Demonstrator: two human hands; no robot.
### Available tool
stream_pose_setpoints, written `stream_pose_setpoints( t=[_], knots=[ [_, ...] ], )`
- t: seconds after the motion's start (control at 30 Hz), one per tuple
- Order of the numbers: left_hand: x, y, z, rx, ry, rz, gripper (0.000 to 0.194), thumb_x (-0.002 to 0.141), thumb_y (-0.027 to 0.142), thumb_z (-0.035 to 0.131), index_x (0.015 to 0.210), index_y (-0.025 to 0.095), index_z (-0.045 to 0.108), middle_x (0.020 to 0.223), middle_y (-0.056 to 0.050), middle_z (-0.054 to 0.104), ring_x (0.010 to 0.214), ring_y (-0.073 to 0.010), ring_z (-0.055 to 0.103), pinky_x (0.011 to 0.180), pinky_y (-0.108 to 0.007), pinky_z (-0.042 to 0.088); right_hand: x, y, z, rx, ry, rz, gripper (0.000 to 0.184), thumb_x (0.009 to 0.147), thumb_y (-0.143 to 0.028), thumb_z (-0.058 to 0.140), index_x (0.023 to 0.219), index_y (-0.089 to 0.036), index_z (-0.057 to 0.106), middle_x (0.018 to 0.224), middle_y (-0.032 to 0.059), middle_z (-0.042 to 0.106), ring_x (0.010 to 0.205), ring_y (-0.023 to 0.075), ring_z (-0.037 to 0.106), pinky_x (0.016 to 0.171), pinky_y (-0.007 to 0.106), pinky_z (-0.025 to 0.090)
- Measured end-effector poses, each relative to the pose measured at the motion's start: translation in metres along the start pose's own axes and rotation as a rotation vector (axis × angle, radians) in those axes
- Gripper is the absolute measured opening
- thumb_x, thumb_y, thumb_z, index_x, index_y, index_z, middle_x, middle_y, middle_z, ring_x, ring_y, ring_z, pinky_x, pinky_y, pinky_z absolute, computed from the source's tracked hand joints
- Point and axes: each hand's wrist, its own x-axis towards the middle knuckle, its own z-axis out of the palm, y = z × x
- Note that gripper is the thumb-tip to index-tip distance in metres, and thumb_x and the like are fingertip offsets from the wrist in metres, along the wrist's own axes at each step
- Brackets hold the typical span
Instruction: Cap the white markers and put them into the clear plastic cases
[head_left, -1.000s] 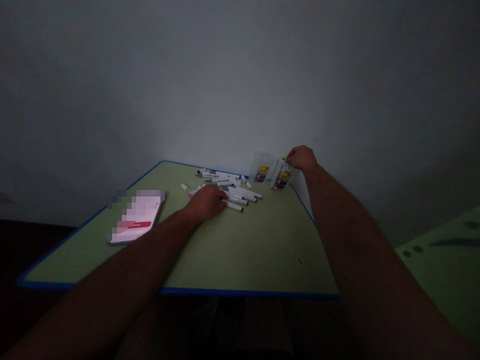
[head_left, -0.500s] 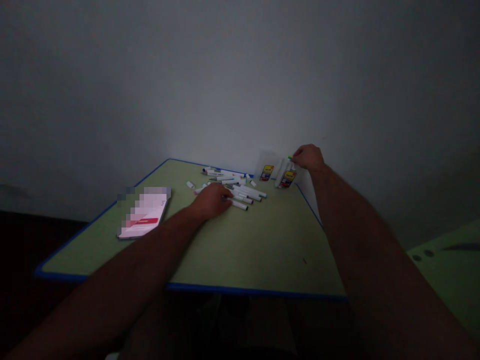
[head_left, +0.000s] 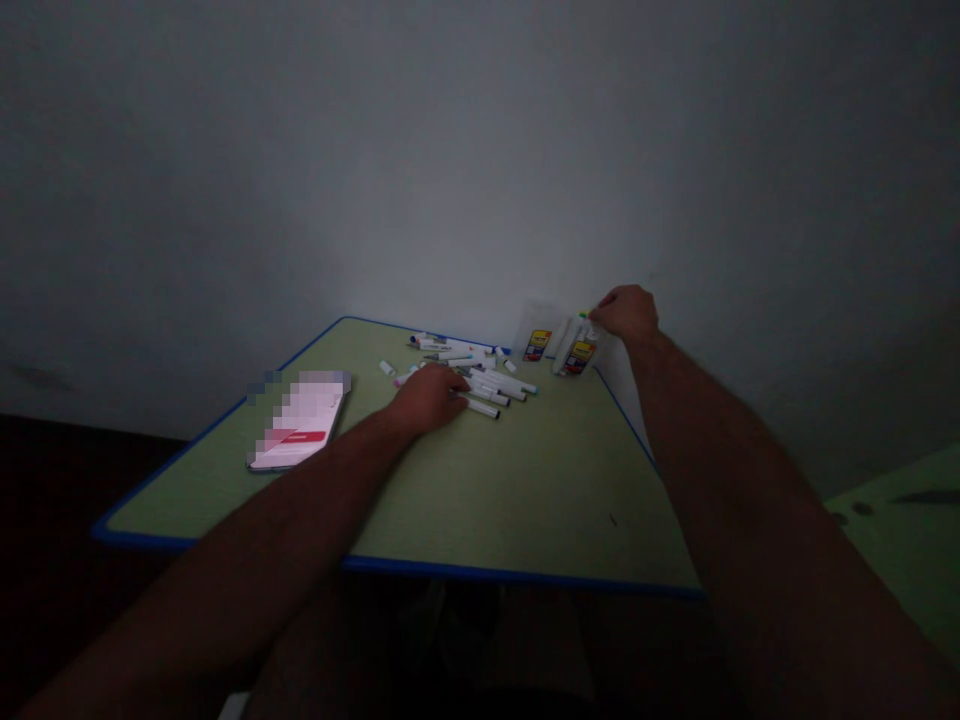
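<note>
My left hand (head_left: 429, 396) rests palm down on the green table (head_left: 480, 480), its fingers curled over the near edge of a pile of several white markers (head_left: 487, 385). My right hand (head_left: 626, 313) reaches to the far right corner, its fingers pinched on a marker with a green tip at the top of a clear plastic marker pack (head_left: 576, 350) that stands there. A second clear pack (head_left: 535, 342) with a yellow label stands just to its left. The room is dim.
A white and red booklet (head_left: 300, 432) lies on the left part of the table. Loose marker caps (head_left: 387, 367) sit near the pile. The table has a blue rim and stands against a grey wall. A second green table (head_left: 900, 540) shows at the right.
The view has shifted, so everything sits slightly further right in the picture. Both hands keep their places on the marker pile and at the pack.
</note>
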Motion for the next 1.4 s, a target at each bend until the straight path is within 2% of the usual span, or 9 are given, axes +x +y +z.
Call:
stream_pose_setpoints(
  t=[0.17,0.3,0.57,0.63,0.73,0.9,1.03,1.23,1.4],
  knots=[
    [0.001,-0.002,0.001,-0.010,0.005,0.001,0.036,0.083,0.031,0.062,0.112,0.018,0.079,0.111,-0.012,0.077,0.108,-0.0287,0.067,0.097,-0.039,0.051,-0.018,-0.011,-0.006,0.102,0.137,-0.006,0.015,0.075,-0.014,0.070,0.089,-0.013,0.077,0.095,0.0145,0.075,0.092,0.0269,0.069,0.084,0.042,0.055],
    [0.001,-0.002,-0.001,0.005,0.017,-0.012,0.037,0.082,0.030,0.063,0.112,0.018,0.079,0.110,-0.012,0.077,0.108,-0.0292,0.067,0.097,-0.038,0.052,-0.044,-0.021,-0.002,0.184,0.165,-0.051,0.013,0.078,-0.015,0.065,0.085,-0.014,0.077,0.090,0.0125,0.075,0.088,0.0251,0.069,0.084,0.040,0.054],
    [0.000,-0.013,-0.011,0.010,0.096,-0.100,0.039,0.080,0.019,0.063,0.115,0.016,0.079,0.115,-0.014,0.076,0.110,-0.0311,0.067,0.100,-0.041,0.051,-0.124,-0.042,0.024,0.363,-0.023,-0.110,0.013,0.082,-0.021,0.065,0.074,-0.016,0.075,0.076,0.0068,0.074,0.075,0.0206,0.069,0.078,0.033,0.052],
    [0.001,-0.017,-0.018,0.009,0.113,-0.165,0.040,0.081,0.015,0.058,0.116,0.017,0.079,0.116,-0.014,0.076,0.111,-0.0308,0.067,0.099,-0.041,0.051,-0.141,-0.044,0.031,0.422,-0.093,-0.126,0.014,0.083,-0.023,0.066,0.074,-0.016,0.074,0.075,0.0057,0.074,0.073,0.0191,0.069,0.075,0.031,0.051],
    [0.002,-0.023,-0.026,0.016,0.145,-0.278,0.042,0.084,0.014,0.053,0.117,0.018,0.078,0.118,-0.012,0.076,0.110,-0.0294,0.069,0.099,-0.040,0.052,-0.159,-0.043,0.042,0.473,-0.113,-0.170,0.013,0.083,-0.022,0.064,0.077,-0.018,0.075,0.080,0.0046,0.076,0.076,0.0179,0.070,0.076,0.029,0.051],
    [0.004,-0.030,-0.030,0.046,0.184,-0.368,0.040,0.088,0.018,0.050,0.116,0.016,0.078,0.116,-0.012,0.077,0.109,-0.0283,0.071,0.098,-0.036,0.052,-0.170,-0.034,0.054,0.444,-0.151,-0.262,0.020,0.080,-0.013,0.061,0.088,-0.019,0.078,0.089,0.0044,0.078,0.081,0.0182,0.070,0.081,0.031,0.052],
    [0.003,-0.031,-0.029,0.050,0.195,-0.388,0.038,0.086,0.019,0.053,0.114,0.017,0.079,0.115,-0.011,0.077,0.107,-0.0289,0.071,0.097,-0.036,0.052,-0.174,-0.031,0.058,0.404,-0.186,-0.345,0.022,0.083,-0.016,0.060,0.092,-0.020,0.079,0.092,0.0056,0.078,0.083,0.0192,0.070,0.083,0.032,0.052],
    [0.003,-0.033,-0.028,0.025,0.194,-0.422,0.038,0.083,0.017,0.055,0.112,0.019,0.079,0.114,-0.009,0.078,0.107,-0.0269,0.071,0.098,-0.035,0.052,-0.179,-0.035,0.062,0.399,-0.263,-0.407,0.023,0.085,-0.017,0.062,0.098,-0.023,0.080,0.095,0.0036,0.079,0.085,0.0179,0.071,0.085,0.032,0.052],
    [0.002,-0.036,-0.027,0.032,0.193,-0.438,0.039,0.083,0.015,0.055,0.114,0.018,0.079,0.116,-0.010,0.077,0.109,-0.0272,0.070,0.099,-0.035,0.051,-0.186,-0.041,0.061,0.390,-0.367,-0.540,0.027,0.086,-0.016,0.065,0.107,-0.021,0.080,0.104,0.0056,0.079,0.091,0.0183,0.071,0.090,0.032,0.052]
  ],
)
